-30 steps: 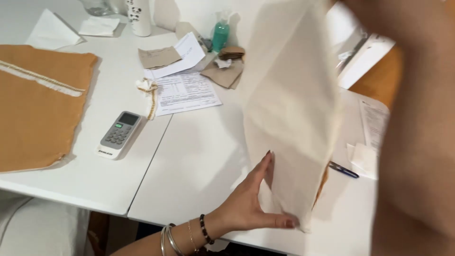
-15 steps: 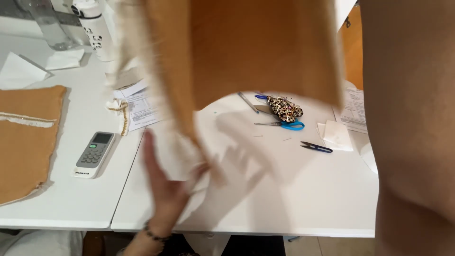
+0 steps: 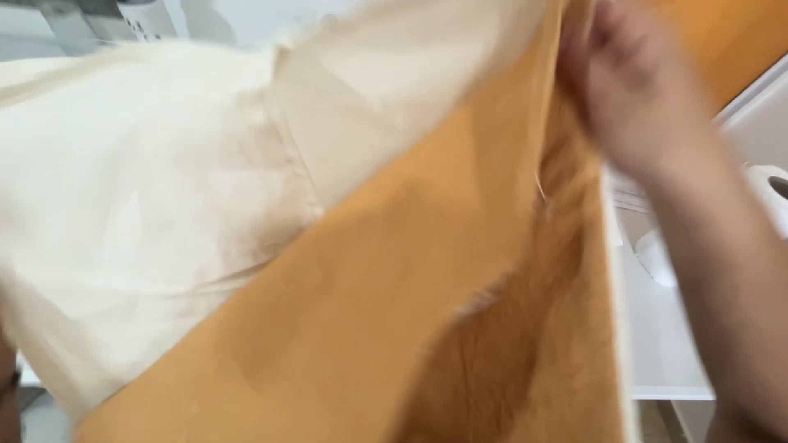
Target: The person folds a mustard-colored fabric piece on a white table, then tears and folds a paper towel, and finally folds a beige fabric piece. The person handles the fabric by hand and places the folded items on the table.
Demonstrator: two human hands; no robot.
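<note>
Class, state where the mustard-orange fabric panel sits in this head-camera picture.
In the head view, the mustard-orange fabric panel fills the centre and lower frame, beside the cream cloth lining on its left, its top edge gripped by the right hand at upper right.

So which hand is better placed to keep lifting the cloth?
Probably the right hand: its grip is at the top edge of the orange and cream cloth. The left hand is out of view.

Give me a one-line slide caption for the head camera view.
Right hand grips the top edge of an orange fabric piece with cream lining, blurred above a white table.
</note>
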